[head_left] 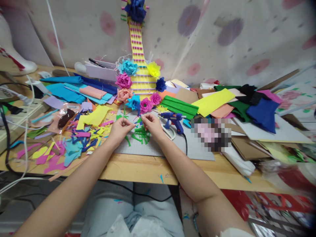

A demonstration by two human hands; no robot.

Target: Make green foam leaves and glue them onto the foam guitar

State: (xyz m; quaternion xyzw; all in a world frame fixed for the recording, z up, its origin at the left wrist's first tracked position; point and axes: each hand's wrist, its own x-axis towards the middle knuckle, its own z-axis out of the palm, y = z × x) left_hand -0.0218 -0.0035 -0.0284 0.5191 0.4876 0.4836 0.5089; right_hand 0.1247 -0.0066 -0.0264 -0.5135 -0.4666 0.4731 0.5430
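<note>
My left hand (120, 128) and my right hand (153, 124) are both curled in a pinch over a grey cutting mat (197, 149). Between their fingertips is a small piece of green paper (135, 122). More green paper scraps (141, 135) lie on the mat just below. A yellow guitar-shaped craft (140, 70) decorated with paper flowers stands right behind my hands. A blue glue gun (174, 120) rests on the mat to the right of my right hand.
Heaps of cut paper scraps (74, 141) cover the table's left side. Stacked coloured felt and paper sheets (222, 102) lie at the right, blue and pink sheets (81, 89) at the back left. White cables (24, 125) run along the left edge.
</note>
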